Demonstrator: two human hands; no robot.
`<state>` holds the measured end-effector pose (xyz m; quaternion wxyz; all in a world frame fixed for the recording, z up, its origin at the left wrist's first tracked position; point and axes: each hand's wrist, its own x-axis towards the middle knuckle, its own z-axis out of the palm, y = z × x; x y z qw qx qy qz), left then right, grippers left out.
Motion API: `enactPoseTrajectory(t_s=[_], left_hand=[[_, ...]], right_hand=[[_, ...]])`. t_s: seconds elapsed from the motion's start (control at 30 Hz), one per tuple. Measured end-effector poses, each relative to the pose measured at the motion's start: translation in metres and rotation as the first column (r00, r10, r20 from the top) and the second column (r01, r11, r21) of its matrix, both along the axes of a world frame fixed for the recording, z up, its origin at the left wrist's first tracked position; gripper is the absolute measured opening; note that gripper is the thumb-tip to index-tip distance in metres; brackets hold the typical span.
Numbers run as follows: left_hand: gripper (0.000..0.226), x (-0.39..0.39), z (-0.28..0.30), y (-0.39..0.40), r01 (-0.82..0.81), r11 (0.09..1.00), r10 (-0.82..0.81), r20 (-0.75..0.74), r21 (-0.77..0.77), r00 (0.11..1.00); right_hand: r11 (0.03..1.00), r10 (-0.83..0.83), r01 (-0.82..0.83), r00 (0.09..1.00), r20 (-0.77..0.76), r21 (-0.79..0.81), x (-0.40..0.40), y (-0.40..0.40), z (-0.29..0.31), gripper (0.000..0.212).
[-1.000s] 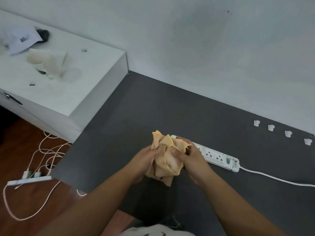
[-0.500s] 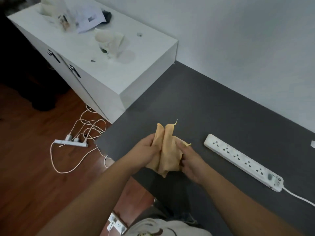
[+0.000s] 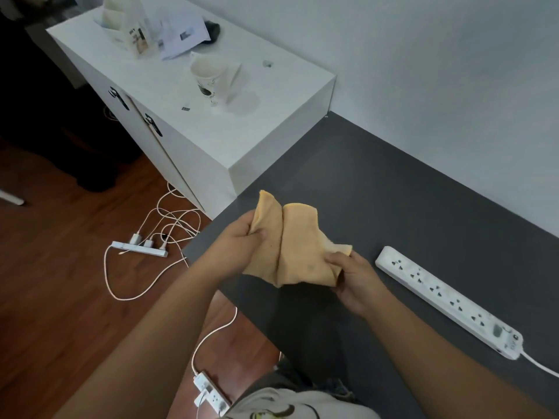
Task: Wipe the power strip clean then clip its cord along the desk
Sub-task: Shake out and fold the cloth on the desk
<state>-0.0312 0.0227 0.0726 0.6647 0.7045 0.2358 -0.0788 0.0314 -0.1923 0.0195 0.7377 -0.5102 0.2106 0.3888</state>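
A white power strip with several sockets lies diagonally on the dark grey desk, to the right of my hands. Its white cord leaves the lower right end and runs off the frame. I hold a yellow-orange cloth above the desk's left end, spread between both hands. My left hand pinches its left fold, and my right hand grips its lower right corner. The cloth does not touch the strip.
A white cabinet stands left of the desk, carrying a paper cup and papers. On the wooden floor lie another power strip with chargers and looped cables, and a further strip near my knee. The wall runs behind the desk.
My hands have drawn apart and the bunched cloth has opened out between them. The view has swung left, so the power strip now sits further right of my hands.
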Motion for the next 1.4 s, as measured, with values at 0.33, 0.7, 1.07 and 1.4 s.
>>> enactPoseTrajectory(t_s=[0.33,0.7,1.07,1.4], left_hand=[[0.062,-0.001,0.009,-0.002,-0.177,0.926,0.2,0.034,-0.333,0.979],[0.1,-0.002,0.008,-0.02,-0.105,0.936,0.172,0.176,-0.336,0.969],[0.055,-0.014,-0.004,-0.02,-0.198,0.77,0.281,0.045,-0.606,0.959],[0.08,0.017,0.011,-0.023,0.187,0.732,-0.183,0.075,-0.655,0.98]], right_hand=[[0.946,-0.116,0.126,0.992,-0.052,0.299,0.014,-0.006,0.009,0.067],[0.945,-0.046,0.091,0.988,-0.148,0.313,-0.011,0.027,0.021,0.067],[0.984,-0.105,0.083,0.985,0.136,0.16,0.027,0.024,0.047,0.089],[0.873,0.296,-0.455,0.78,0.552,0.176,0.06,0.009,0.125,0.079]])
